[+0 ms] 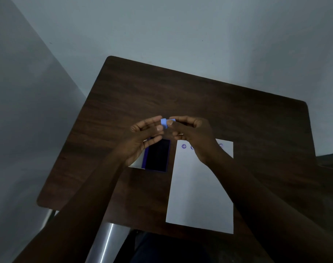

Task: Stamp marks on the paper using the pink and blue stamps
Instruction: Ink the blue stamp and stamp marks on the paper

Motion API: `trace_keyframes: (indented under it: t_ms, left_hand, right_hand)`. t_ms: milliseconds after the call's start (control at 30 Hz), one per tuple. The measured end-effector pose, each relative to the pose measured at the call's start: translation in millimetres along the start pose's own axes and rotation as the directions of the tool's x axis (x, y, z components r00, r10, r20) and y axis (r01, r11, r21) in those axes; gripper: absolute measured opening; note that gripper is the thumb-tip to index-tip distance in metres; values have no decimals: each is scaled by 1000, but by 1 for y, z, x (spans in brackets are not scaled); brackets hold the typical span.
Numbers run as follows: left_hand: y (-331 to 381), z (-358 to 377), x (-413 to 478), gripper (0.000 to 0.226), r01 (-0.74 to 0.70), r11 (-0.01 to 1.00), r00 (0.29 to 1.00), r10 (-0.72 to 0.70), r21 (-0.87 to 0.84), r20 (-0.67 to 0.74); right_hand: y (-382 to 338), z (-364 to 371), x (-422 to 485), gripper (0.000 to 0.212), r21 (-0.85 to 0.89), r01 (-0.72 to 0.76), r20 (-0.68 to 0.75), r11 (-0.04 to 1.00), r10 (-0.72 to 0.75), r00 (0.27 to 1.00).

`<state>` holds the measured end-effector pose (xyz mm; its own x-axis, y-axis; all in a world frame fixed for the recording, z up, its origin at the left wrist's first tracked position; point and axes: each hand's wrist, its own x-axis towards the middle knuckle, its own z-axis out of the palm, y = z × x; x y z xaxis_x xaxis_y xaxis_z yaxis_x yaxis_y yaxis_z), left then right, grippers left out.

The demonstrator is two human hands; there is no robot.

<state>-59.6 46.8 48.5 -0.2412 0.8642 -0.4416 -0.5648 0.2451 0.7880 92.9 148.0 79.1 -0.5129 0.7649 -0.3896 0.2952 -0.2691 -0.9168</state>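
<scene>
Both hands are raised above the dark wooden table (pixel 218 103), meeting over its middle. A small blue stamp (pixel 165 123) sits between their fingertips. My left hand (pixel 143 137) pinches its left side with thumb and forefinger, and my right hand (pixel 192 133) grips its right end. The white paper (pixel 198 194) lies below on the right, with purple round marks (pixel 184 146) along its top edge, some hidden by my right hand. No pink stamp is visible.
An open ink pad (pixel 158 154) with a dark surface and purple rim lies left of the paper, partly under my left hand. A metal table leg (pixel 107 242) shows at the near edge. Grey walls surround the table.
</scene>
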Motion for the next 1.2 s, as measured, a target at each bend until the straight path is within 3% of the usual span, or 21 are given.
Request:
trace_keyframes:
  t_ms: [267, 367, 500, 633, 767, 900, 1033, 1133, 1200]
  left_hand:
    - [-2, -2, 1, 28, -15, 999, 999, 16, 51, -36]
    - [-3, -4, 2, 24, 11, 1000, 999, -10, 15, -50]
    - [-4, -11, 2, 23, 20, 999, 996, -24, -47, -83]
    - [-1, -23, -2, 20, 11, 998, 993, -18, -60, -119]
    - [-3, -41, -6, 24, -6, 996, 986, -9, -89, -169]
    - [-9, -54, -10, 25, 6, 994, 980, -28, -112, -197]
    - [-13, -62, -13, 27, 4, 992, 978, -30, -126, -207]
    - [-16, -65, -13, 25, 9, 992, 977, -36, -125, -212]
    - [-18, -67, -12, 24, 12, 991, 975, -41, -132, -217]
  right_hand:
    - [5, 2, 4, 28, -38, 18, 28, 999, -17, 999]
    - [8, 0, 3, 31, -51, 90, 66, 995, -87, 994]
    - [10, -6, 1, 29, 56, 81, 18, 995, -82, 996]
    - [25, -7, 8, 32, -322, 126, -33, 938, -144, 989]
    - [43, 4, 6, 29, -557, 228, 99, 799, -209, 973]
    - [62, 15, 12, 25, -732, 307, 284, 609, -137, 949]
    - [75, 24, 18, 33, -747, 301, 281, 592, -129, 951]
    - [82, 27, 24, 35, -805, 209, 269, 555, 28, 963]
    - [85, 26, 27, 35, -809, 188, 255, 557, 44, 966]
